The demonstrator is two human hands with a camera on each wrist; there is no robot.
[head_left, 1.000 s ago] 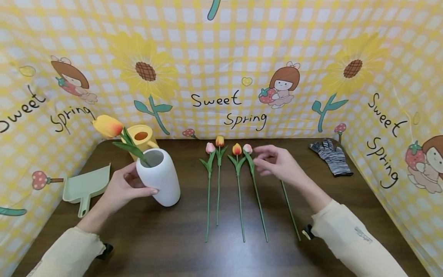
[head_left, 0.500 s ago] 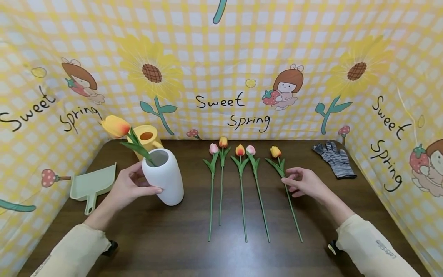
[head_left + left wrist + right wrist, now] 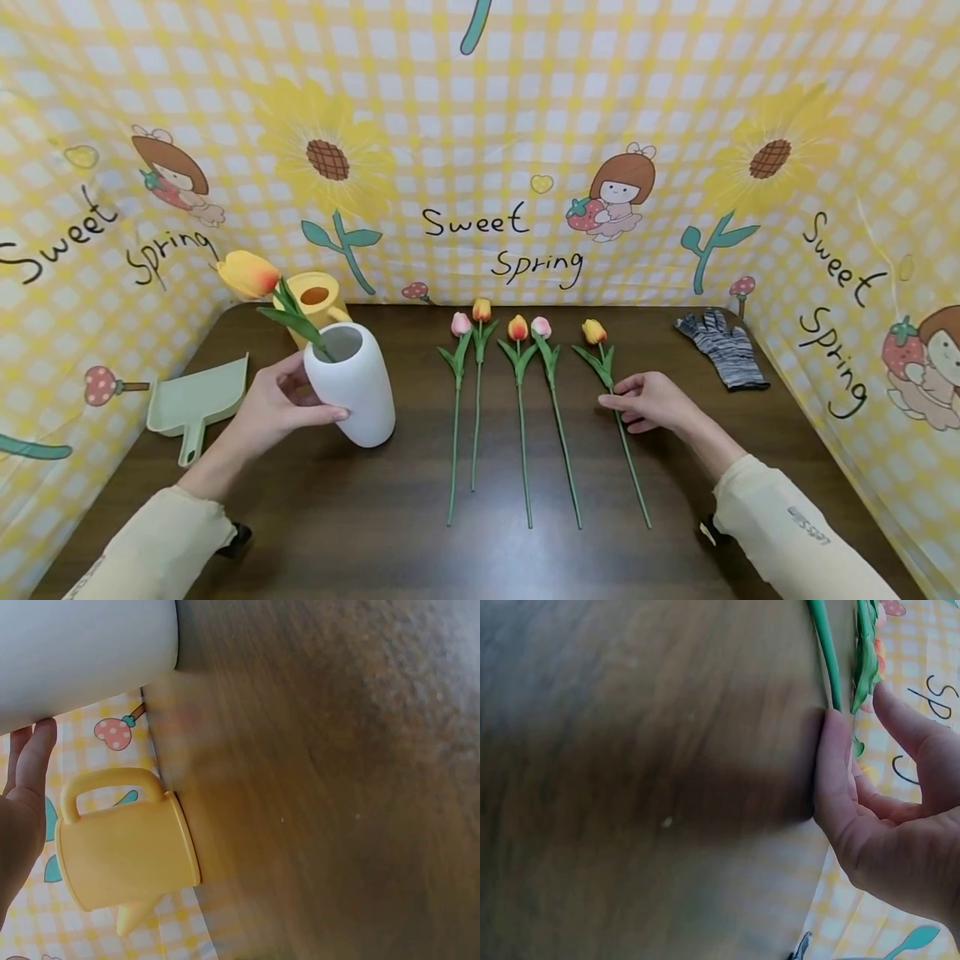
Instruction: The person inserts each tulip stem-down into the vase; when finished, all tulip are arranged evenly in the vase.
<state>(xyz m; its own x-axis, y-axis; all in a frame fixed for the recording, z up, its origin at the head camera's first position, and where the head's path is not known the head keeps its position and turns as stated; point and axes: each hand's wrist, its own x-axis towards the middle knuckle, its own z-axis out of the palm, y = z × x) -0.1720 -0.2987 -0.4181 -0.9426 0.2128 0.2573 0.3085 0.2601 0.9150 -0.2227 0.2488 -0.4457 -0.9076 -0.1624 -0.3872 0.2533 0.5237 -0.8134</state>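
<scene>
My left hand (image 3: 281, 406) grips the side of a white vase (image 3: 348, 392), thumb across its front. The vase stands slightly tilted on the table. One yellow-orange tulip (image 3: 249, 275) leans out of its mouth to the left. In the left wrist view, fingers touch the vase (image 3: 82, 652) from below. My right hand (image 3: 656, 402) is at the stem of the rightmost tulip (image 3: 595, 332), just under its leaves. Fingertips meet the green stem (image 3: 825, 652) in the right wrist view, while the thumb stays apart from them.
Left of that tulip lie several more, including a pink tulip (image 3: 542, 328) and an orange tulip (image 3: 517, 327). A yellow watering can (image 3: 318, 292) stands behind the vase, a pale green dustpan (image 3: 198, 398) at left, a grey knitted glove (image 3: 720, 346) at right. Patterned cloth walls surround the table.
My right hand has moved right and nearer to me, from beside the pink tulip to the rightmost tulip's stem, uncovering its flower. The left hand keeps holding the vase.
</scene>
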